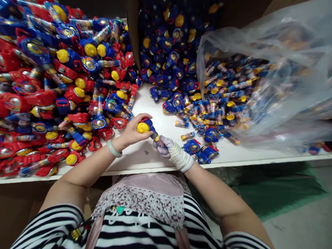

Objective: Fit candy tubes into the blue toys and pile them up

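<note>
My bare left hand, with a pale bangle at the wrist, is closed around the blue body of a small plastic toy with a round yellow part facing up. A printed tube extends from the toy's lower right end. My right hand, in a whitish striped glove, grips this tube, and its fingers hide the far end. Both hands are just above the white table, near its front edge. Several blue toy bodies lie close to the right of my gloved hand.
A large heap of red and blue toys with tubes covers the left side. Behind a brown divider, blue toy bodies are piled. Loose printed tubes spill from a clear plastic bag at the right.
</note>
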`<state>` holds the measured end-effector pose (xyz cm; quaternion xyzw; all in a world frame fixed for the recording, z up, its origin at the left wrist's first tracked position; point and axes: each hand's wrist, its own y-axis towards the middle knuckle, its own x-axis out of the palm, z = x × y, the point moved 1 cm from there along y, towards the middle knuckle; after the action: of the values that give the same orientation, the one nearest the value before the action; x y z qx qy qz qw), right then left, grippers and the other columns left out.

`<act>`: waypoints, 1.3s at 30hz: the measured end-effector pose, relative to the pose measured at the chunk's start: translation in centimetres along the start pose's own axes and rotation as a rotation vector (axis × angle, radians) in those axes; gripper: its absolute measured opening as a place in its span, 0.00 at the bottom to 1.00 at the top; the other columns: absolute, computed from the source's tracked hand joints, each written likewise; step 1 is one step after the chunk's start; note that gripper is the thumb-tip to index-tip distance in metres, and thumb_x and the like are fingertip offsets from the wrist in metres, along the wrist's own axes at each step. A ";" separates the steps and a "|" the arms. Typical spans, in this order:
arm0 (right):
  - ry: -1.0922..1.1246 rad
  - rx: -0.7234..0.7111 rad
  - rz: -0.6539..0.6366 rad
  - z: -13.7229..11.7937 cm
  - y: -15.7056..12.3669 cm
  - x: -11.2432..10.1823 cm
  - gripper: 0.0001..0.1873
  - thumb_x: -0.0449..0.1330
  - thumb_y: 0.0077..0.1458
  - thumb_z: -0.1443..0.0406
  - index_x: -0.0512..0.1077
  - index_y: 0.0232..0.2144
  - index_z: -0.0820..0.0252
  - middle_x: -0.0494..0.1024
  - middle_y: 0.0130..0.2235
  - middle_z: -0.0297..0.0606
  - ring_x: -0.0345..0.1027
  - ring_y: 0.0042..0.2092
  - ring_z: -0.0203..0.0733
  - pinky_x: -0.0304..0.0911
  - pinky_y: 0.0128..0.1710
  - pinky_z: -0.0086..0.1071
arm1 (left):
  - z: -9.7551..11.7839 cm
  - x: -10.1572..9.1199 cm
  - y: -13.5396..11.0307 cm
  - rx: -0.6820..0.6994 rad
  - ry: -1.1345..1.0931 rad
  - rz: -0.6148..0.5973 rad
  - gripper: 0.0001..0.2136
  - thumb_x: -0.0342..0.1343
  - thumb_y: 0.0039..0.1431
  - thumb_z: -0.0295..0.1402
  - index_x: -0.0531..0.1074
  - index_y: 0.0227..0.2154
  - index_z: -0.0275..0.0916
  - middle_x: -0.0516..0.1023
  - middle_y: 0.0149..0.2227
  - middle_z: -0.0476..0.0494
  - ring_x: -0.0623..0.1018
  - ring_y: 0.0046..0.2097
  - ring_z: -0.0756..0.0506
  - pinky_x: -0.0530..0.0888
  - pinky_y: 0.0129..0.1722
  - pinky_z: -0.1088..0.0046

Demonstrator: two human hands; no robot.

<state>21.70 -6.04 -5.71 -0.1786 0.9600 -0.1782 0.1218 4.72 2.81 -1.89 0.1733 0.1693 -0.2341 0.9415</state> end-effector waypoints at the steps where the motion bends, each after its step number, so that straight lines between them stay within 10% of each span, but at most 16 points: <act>1: 0.041 0.005 -0.019 0.1 0.1 0.1 0.42 0.25 0.63 0.44 0.71 0.39 0.62 0.61 0.19 0.30 0.49 0.19 0.36 0.55 0.22 0.31 | 0.0 -0.2 0.1 0.015 0.013 -0.047 0.21 0.66 0.45 0.35 0.71 0.44 0.38 0.74 0.41 0.45 0.74 0.41 0.47 0.72 0.43 0.72; 7: -0.337 -0.065 0.254 -0.9 0.3 -1.2 0.26 0.56 0.56 0.45 0.71 0.42 0.60 0.75 0.36 0.42 0.67 0.34 0.41 0.60 0.34 0.32 | -0.8 0.0 0.1 -0.240 0.077 0.073 0.19 0.63 0.48 0.37 0.69 0.42 0.36 0.73 0.35 0.47 0.73 0.34 0.49 0.71 0.34 0.73; 13: 0.023 0.047 -0.149 0.8 0.5 0.7 0.39 0.24 0.65 0.48 0.70 0.36 0.61 0.50 0.14 0.23 0.43 0.15 0.34 0.52 0.18 0.28 | -0.3 -0.2 -0.8 -0.029 0.010 -0.050 0.22 0.65 0.45 0.37 0.70 0.44 0.37 0.75 0.41 0.43 0.75 0.41 0.46 0.72 0.42 0.71; 19: -0.345 -0.009 0.183 -0.8 0.7 0.2 0.19 0.55 0.60 0.50 0.70 0.44 0.59 0.76 0.34 0.39 0.68 0.33 0.40 0.62 0.35 0.32 | -1.4 -0.2 -0.3 -0.333 0.176 -0.001 0.19 0.63 0.46 0.39 0.70 0.41 0.38 0.73 0.34 0.47 0.73 0.33 0.48 0.71 0.33 0.72; 25: -0.093 -0.179 -0.002 -1.4 1.0 0.1 0.24 0.44 0.65 0.49 0.71 0.39 0.60 0.73 0.27 0.35 0.66 0.28 0.38 0.64 0.31 0.32 | -0.7 0.2 -0.3 -0.198 0.051 -0.047 0.18 0.64 0.46 0.37 0.70 0.40 0.37 0.73 0.34 0.48 0.73 0.32 0.50 0.71 0.32 0.75; 28: -0.227 -0.319 0.022 -1.1 1.9 -3.1 0.27 0.50 0.60 0.47 0.71 0.49 0.60 0.78 0.40 0.43 0.72 0.39 0.44 0.68 0.42 0.39 | 0.2 -4.7 3.3 -0.007 0.161 0.053 0.21 0.66 0.48 0.39 0.69 0.43 0.38 0.74 0.39 0.47 0.75 0.38 0.48 0.73 0.38 0.72; 32: -0.813 -0.197 0.399 0.2 2.3 -9.7 0.32 0.59 0.55 0.51 0.68 0.56 0.64 0.73 0.54 0.55 0.67 0.53 0.56 0.62 0.53 0.48 | 2.1 -20.9 9.7 0.155 0.442 0.696 0.29 0.67 0.54 0.42 0.59 0.53 0.41 0.66 0.54 0.48 0.66 0.58 0.48 0.65 0.60 0.67; 35: -1.151 -0.034 0.442 1.4 0.9 -12.1 0.24 0.55 0.59 0.59 0.70 0.55 0.64 0.73 0.54 0.54 0.68 0.52 0.57 0.62 0.51 0.47 | 3.0 -32.0 12.1 -0.054 0.625 0.966 0.41 0.71 0.51 0.37 0.49 0.59 0.33 0.56 0.60 0.46 0.55 0.62 0.51 0.47 0.69 0.62; 37: -1.251 0.060 0.407 1.5 0.1 -12.1 0.22 0.54 0.59 0.64 0.71 0.55 0.63 0.74 0.52 0.53 0.68 0.50 0.55 0.62 0.49 0.44 | 2.7 -34.1 12.6 -0.062 0.696 0.977 0.44 0.71 0.51 0.42 0.49 0.60 0.28 0.55 0.62 0.44 0.44 0.67 0.42 0.37 0.68 0.52; 39: -1.276 0.142 0.381 1.2 -0.1 -11.5 0.21 0.55 0.58 0.65 0.71 0.54 0.62 0.74 0.51 0.52 0.69 0.49 0.54 0.62 0.47 0.42 | 1.6 -30.7 12.8 0.084 0.621 0.785 0.38 0.65 0.55 0.47 0.54 0.59 0.29 0.61 0.58 0.46 0.40 0.68 0.37 0.39 0.65 0.47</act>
<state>32.56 -2.04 -4.75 -0.0680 0.7003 -0.0757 0.7065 -14.11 24.57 14.95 0.3231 0.3541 0.1938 0.8559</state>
